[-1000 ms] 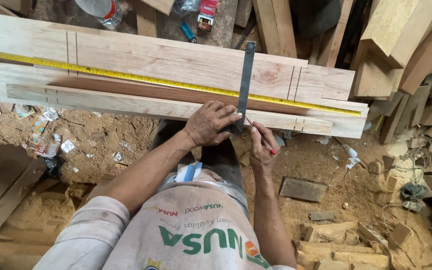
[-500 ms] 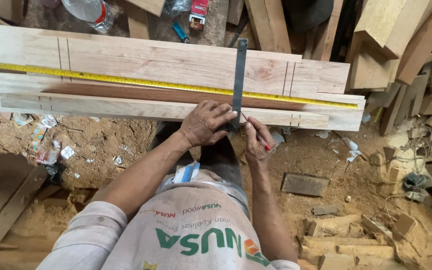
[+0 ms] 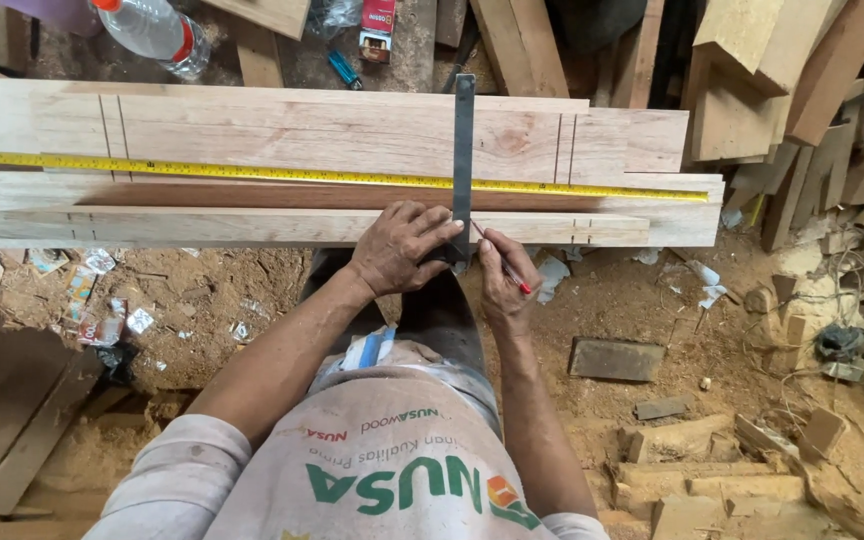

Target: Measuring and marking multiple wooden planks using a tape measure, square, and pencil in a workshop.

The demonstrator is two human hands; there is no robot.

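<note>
Your left hand [image 3: 404, 248] presses flat on the stock of the metal try square [image 3: 463, 150], fingers curled over it; blade crosses the planks [image 3: 302, 130] and yellow tape measure [image 3: 252, 172]. Your right hand [image 3: 505, 280] pinches a red pencil [image 3: 500, 258], tip beside the blade at the narrow front strip [image 3: 202, 225].

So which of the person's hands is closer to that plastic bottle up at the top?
Left. The left hand presses the metal square onto the boards, on the side toward the plastic bottle. The right hand, holding a pencil, sits on the far side of the square, further from it.
</note>
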